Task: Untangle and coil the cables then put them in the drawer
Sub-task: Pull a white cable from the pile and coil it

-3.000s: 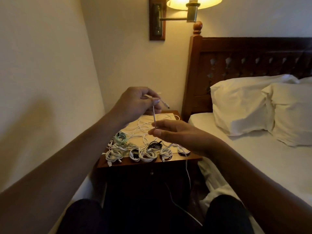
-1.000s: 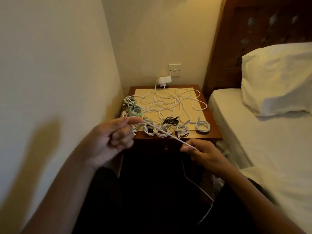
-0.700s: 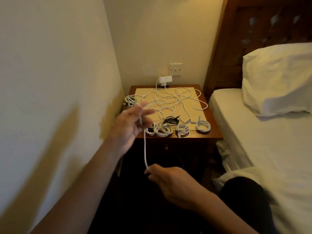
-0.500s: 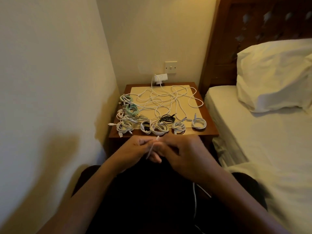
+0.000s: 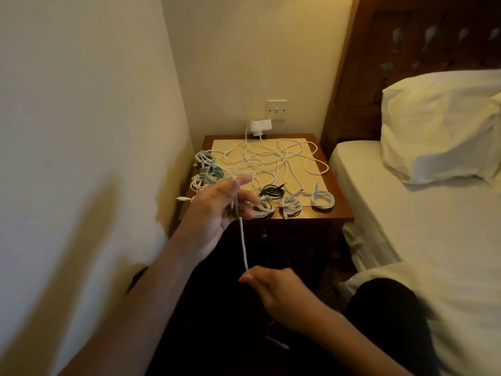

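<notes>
A cream wall (image 5: 81, 131) flanks a dark wooden nightstand (image 5: 339, 210), where loose white cables (image 5: 271, 158) sprawl tangled over a pale mat (image 5: 222, 145) and small round coils (image 5: 322, 199) line its front edge. A white-sheeted bed (image 5: 406, 213) and plump pillow (image 5: 439, 126) lie to the right. The raised left hand (image 5: 222, 204) pinches a thin white cable (image 5: 243, 240) between thumb and forefinger, other fingers loosely spread. The lower right hand (image 5: 273, 289) pinches it taut below.

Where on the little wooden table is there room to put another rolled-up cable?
Best spot: the cream mat is bare between the loose white cable tangle and the rightmost white coil. Its back-left corner is free too. The front and left edges of the brown wooden nightstand are crowded with coils.
</notes>
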The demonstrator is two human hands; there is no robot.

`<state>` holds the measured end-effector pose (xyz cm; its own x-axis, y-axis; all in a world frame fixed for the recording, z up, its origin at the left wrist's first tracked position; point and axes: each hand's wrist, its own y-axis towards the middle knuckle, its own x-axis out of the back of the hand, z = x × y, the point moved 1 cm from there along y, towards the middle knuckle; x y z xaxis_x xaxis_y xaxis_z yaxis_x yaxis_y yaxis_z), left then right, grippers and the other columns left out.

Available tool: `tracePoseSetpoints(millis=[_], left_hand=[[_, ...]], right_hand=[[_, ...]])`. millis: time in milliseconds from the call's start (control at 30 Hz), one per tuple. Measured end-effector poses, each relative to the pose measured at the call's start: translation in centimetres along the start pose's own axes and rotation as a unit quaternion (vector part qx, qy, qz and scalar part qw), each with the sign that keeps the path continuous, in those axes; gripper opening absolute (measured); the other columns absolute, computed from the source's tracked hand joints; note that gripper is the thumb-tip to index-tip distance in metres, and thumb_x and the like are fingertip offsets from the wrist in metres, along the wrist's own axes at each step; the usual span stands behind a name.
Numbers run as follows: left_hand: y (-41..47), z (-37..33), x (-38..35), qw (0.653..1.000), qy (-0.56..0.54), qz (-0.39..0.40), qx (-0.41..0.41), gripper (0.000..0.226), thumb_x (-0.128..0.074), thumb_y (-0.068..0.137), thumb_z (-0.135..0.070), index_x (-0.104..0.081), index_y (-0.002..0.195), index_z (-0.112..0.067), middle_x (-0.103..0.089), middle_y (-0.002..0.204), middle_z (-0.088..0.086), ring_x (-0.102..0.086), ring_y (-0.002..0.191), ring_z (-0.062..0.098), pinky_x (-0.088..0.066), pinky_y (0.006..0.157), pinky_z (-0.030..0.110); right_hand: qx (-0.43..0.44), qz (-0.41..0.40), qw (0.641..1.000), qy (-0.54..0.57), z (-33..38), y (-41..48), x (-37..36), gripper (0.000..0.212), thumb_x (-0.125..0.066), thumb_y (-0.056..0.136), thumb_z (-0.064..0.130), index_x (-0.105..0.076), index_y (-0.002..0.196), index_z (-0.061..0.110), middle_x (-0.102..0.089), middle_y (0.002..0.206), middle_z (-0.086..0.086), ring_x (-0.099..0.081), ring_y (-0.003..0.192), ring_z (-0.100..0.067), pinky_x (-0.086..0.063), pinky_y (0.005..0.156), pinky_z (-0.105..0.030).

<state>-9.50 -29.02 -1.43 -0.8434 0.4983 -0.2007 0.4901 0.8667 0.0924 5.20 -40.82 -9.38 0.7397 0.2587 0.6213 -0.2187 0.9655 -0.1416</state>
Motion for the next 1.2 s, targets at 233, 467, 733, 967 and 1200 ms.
tracePoseSetpoints(millis=[233, 467, 733, 967, 1200], left_hand=[[-1.1, 3.6, 0.7, 0.963, 0.212, 0.146, 0.080, 0.030, -0.046, 0.107, -0.034, -0.074, 0.112, -0.026, -0.074, 0.087, 0.017, -0.061, 0.063, 0.021, -0.051, 0.070, 0.026], [-5.3, 0.4, 4.3, 0.986, -0.061, 0.135, 0.076, 0.041, -0.069, 0.093, -0.041, -0.071, 0.094, 0.000, -0.036, 0.047, -0.001, -0.026, 0.040, 0.007, -0.018, 0.046, 0.026], [-4.3, -2.1, 9.7, 0.863, -0.454, 0.221, -0.013, 0.060, -0.007, 0.115, -0.033, -0.050, 0.121, 0.009, -0.037, 0.070, 0.009, -0.033, 0.061, 0.020, -0.026, 0.063, 0.035], [-0.7, -4.3, 9.1, 0.938, -0.309, -0.114, -0.111, 0.036, -0.040, 0.111, -0.029, -0.070, 0.105, -0.009, -0.036, 0.057, -0.009, -0.029, 0.045, 0.007, -0.033, 0.051, 0.016], [7.3, -2.4, 12.6, 0.934, -0.211, -0.281, -0.058, 0.027, -0.040, 0.110, -0.020, -0.059, 0.109, -0.001, -0.055, 0.066, -0.003, -0.044, 0.048, 0.005, -0.039, 0.053, 0.016]], right_hand=[[0.122, -0.158, 0.972, -0.127, 6.9, -0.2, 8.1, 0.021, -0.055, 0.104, 0.037, -0.073, 0.098, 0.027, -0.069, 0.080, 0.008, -0.061, 0.070, -0.005, -0.051, 0.064, -0.028], [0.051, -0.156, 0.985, -0.047, -1.7, 3.6, 14.9, 0.024, -0.054, 0.102, 0.041, -0.076, 0.103, 0.030, -0.074, 0.099, 0.012, -0.066, 0.095, -0.008, -0.055, 0.088, -0.040], [-0.092, -0.227, 0.964, -0.099, -12.1, 2.3, 15.8, 0.031, -0.043, 0.108, 0.040, -0.067, 0.091, 0.031, -0.068, 0.090, 0.004, -0.063, 0.088, -0.019, -0.049, 0.077, -0.036], [-0.136, -0.193, 0.958, -0.166, -12.3, -0.4, 14.7, 0.048, -0.044, 0.105, 0.051, -0.070, 0.073, 0.026, -0.068, 0.070, 0.004, -0.064, 0.069, -0.014, -0.053, 0.070, -0.033], [-0.033, -0.147, 0.984, -0.099, -10.5, -3.6, 14.7, 0.032, -0.047, 0.107, 0.037, -0.069, 0.084, 0.035, -0.069, 0.084, 0.011, -0.063, 0.084, -0.004, -0.051, 0.077, -0.025]])
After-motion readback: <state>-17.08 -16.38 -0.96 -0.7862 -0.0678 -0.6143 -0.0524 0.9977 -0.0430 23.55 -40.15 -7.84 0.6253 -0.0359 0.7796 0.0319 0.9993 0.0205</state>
